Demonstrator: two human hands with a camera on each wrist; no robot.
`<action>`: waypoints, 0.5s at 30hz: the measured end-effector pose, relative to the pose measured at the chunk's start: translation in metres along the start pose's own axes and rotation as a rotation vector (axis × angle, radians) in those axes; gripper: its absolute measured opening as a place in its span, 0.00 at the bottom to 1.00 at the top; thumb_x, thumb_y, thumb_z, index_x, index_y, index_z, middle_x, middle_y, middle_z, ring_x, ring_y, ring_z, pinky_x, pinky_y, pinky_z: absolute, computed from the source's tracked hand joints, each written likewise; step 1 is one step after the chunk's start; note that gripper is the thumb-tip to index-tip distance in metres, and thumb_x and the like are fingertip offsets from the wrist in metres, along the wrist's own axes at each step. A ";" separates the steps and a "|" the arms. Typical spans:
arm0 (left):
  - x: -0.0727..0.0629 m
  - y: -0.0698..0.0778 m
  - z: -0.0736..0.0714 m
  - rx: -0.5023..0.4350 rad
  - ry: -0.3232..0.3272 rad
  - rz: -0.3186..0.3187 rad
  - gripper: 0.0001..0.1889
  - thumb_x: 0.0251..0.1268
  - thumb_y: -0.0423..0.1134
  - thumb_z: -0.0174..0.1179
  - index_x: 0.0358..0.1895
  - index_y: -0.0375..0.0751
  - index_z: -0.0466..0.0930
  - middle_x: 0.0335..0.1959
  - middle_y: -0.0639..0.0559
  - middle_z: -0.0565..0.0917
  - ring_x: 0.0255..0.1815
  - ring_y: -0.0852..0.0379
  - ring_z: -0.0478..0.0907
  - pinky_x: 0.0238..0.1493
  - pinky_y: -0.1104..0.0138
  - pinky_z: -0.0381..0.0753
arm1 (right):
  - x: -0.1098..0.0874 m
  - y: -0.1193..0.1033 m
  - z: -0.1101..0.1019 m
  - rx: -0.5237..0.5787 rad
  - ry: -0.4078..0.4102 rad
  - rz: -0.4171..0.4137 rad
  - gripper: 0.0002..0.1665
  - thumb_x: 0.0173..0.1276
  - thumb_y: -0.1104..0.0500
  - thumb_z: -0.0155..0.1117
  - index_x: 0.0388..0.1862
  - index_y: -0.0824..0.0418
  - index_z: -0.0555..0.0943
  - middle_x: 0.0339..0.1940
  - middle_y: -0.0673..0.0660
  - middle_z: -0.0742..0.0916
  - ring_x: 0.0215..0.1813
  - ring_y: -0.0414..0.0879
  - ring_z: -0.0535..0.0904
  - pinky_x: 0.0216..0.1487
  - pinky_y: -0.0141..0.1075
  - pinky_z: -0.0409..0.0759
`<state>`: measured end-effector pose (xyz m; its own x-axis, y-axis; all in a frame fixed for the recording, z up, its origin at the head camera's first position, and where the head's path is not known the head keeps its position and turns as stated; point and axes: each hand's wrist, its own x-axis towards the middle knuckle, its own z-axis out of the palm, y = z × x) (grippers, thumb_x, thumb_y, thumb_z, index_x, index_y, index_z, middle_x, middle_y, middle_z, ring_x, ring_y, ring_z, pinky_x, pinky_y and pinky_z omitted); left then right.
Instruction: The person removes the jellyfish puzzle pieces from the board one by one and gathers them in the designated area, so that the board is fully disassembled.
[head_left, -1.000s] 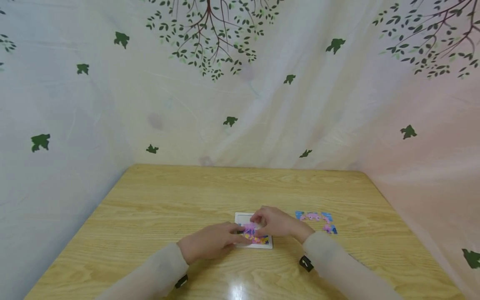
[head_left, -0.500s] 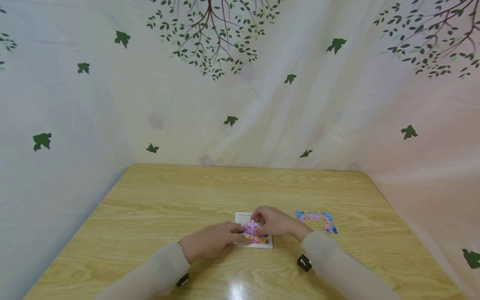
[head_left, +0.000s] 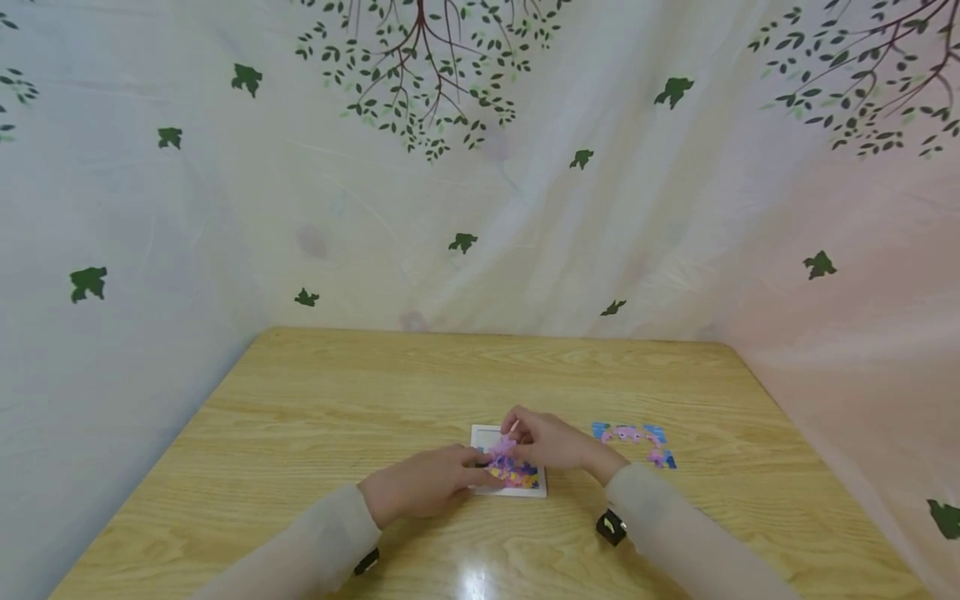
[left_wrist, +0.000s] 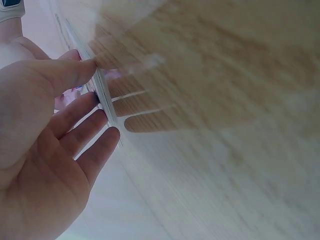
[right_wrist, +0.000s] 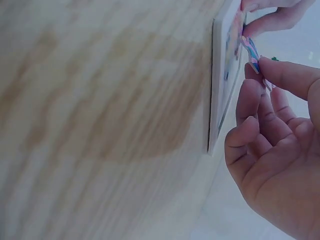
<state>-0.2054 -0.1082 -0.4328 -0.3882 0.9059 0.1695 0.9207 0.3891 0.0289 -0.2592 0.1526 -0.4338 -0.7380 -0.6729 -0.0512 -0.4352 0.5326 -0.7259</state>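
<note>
A small jigsaw puzzle in a white frame [head_left: 517, 492] lies on the wooden table, its lower part filled with pink, yellow and blue pieces. My left hand [head_left: 423, 483] rests at the frame's left side, thumb and index finger extended over the puzzle. In the left wrist view, the other fingertips [left_wrist: 111, 134] of that hand touch the frame's edge. Above the puzzle, my right hand [head_left: 558, 442] pinches a puzzle piece [right_wrist: 252, 55] between thumb and index finger. The piece shows pink and blue and is tilted up from the board. Fingers partly cover the puzzle picture.
To the right of the frame lie several loose puzzle pieces [head_left: 626, 433], pink and blue, set close together. Black wrist cameras [head_left: 611, 527] sit under the sleeves. A pale curtain [head_left: 360, 208] with printed leaves surrounds the table [head_left: 337, 392].
The pinched piece has been turned and raised in my right fingers, and the right hand has shifted slightly upward. My left hand stays in place on the frame.
</note>
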 end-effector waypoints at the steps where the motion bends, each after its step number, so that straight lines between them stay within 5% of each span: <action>1: 0.000 0.000 0.000 -0.009 -0.006 -0.009 0.21 0.73 0.32 0.64 0.66 0.52 0.83 0.61 0.46 0.84 0.58 0.52 0.81 0.61 0.65 0.81 | -0.001 0.000 -0.001 -0.001 0.010 0.003 0.10 0.76 0.63 0.64 0.52 0.59 0.75 0.35 0.50 0.85 0.35 0.41 0.77 0.36 0.32 0.77; 15: 0.000 0.001 0.002 -0.098 -0.069 -0.095 0.22 0.76 0.33 0.61 0.69 0.55 0.81 0.69 0.45 0.79 0.68 0.50 0.76 0.67 0.62 0.78 | -0.044 0.027 -0.034 0.067 0.050 0.034 0.12 0.77 0.60 0.64 0.52 0.65 0.75 0.29 0.51 0.83 0.28 0.38 0.71 0.30 0.29 0.70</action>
<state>-0.2048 -0.1078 -0.4345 -0.4722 0.8765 0.0938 0.8780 0.4583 0.1382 -0.2566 0.2143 -0.4277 -0.7769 -0.6281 -0.0436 -0.3754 0.5177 -0.7688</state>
